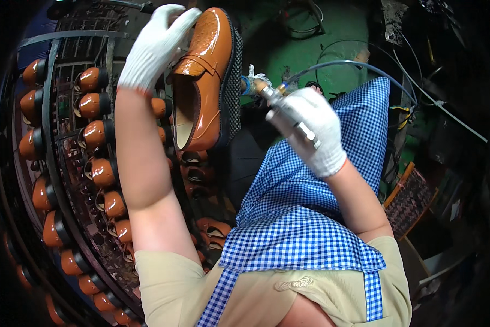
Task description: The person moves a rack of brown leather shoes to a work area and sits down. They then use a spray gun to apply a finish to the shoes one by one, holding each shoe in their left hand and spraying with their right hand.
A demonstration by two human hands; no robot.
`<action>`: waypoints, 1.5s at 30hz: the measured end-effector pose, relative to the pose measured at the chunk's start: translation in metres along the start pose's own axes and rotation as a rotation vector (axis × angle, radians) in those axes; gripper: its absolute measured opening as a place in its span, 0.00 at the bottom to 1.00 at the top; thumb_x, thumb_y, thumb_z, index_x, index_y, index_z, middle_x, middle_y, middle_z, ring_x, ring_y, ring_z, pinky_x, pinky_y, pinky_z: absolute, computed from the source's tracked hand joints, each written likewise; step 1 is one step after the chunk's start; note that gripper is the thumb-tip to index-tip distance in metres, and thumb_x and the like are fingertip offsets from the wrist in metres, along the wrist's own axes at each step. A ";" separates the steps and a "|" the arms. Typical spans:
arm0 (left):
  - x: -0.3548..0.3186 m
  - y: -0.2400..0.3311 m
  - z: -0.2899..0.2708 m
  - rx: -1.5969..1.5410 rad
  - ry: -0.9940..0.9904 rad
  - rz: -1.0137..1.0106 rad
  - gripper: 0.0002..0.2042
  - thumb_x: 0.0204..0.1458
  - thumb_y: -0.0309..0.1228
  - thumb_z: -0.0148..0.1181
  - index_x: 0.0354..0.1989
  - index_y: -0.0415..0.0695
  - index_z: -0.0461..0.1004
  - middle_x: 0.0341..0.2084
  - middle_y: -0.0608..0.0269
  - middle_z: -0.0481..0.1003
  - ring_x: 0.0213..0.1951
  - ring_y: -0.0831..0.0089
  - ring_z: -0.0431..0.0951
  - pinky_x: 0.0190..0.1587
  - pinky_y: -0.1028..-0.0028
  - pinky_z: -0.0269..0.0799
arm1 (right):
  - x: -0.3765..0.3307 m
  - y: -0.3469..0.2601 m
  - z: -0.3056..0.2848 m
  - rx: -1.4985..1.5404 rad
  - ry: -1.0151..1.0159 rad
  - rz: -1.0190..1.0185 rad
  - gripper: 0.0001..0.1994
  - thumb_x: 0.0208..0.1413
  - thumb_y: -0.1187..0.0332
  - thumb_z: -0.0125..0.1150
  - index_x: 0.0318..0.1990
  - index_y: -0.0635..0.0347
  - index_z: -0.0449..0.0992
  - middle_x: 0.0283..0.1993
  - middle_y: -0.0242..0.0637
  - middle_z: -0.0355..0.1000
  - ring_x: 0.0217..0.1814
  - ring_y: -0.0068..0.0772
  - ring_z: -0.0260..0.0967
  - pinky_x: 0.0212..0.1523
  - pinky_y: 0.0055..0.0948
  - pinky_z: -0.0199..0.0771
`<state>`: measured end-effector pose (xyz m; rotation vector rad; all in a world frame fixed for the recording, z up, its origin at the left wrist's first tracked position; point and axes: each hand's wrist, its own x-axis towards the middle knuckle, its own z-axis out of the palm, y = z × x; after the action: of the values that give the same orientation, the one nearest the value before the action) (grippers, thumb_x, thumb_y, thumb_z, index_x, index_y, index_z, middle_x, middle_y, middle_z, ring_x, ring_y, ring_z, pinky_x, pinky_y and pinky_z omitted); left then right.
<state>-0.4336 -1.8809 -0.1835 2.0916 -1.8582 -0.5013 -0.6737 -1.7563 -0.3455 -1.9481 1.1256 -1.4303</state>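
Note:
A glossy orange-brown leather loafer (202, 82) with a black textured sole is raised in front of me, its toe pointing up and its sole turned right. My left hand (160, 46), in a white knitted glove, is closed at the loafer's left side near the toe; the fingers behind it are partly hidden. My right hand (314, 131), gloved alike, is wrapped round a metal spray gun (294, 117). Its front end tilts up and left toward the sole, a small distance away. A bluish hose (343, 62) runs from the gun off to the right.
On the left, a metal rack (51, 109) carries rows of similar brown shoes (95, 106). More shoes (212, 226) lie low beside my lap. Wood with a white rag (254, 82) shows past the sole. Cables (446, 111) and a wooden-framed chair (411, 199) are on the right.

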 end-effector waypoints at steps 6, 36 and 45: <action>-0.147 -0.007 -0.032 -0.308 0.040 0.013 0.12 0.59 0.25 0.64 0.50 0.38 0.77 0.43 0.68 0.75 0.41 0.83 0.73 0.45 0.80 0.70 | 0.007 0.041 0.016 -0.171 -0.115 0.093 0.10 0.54 0.62 0.72 0.36 0.55 0.80 0.35 0.40 0.73 0.35 0.43 0.76 0.35 0.39 0.77; -0.526 -0.153 0.119 -0.103 0.084 -0.881 0.19 0.57 0.44 0.61 0.32 0.37 0.74 0.32 0.48 0.73 0.40 0.46 0.76 0.40 0.55 0.69 | 0.009 0.089 0.096 0.198 -0.206 0.578 0.31 0.68 0.53 0.58 0.72 0.61 0.65 0.63 0.43 0.71 0.57 0.28 0.72 0.42 0.26 0.72; -0.490 -0.309 0.226 0.164 0.363 -1.217 0.18 0.62 0.46 0.52 0.39 0.42 0.76 0.42 0.43 0.77 0.45 0.42 0.77 0.47 0.48 0.73 | 0.019 0.066 0.074 0.193 -0.169 0.501 0.26 0.68 0.51 0.58 0.65 0.58 0.71 0.44 0.30 0.75 0.38 0.22 0.71 0.35 0.24 0.68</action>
<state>-0.3099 -1.3556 -0.4922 2.9759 -0.2802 -0.1549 -0.6250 -1.8158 -0.4110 -1.4833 1.2337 -1.0417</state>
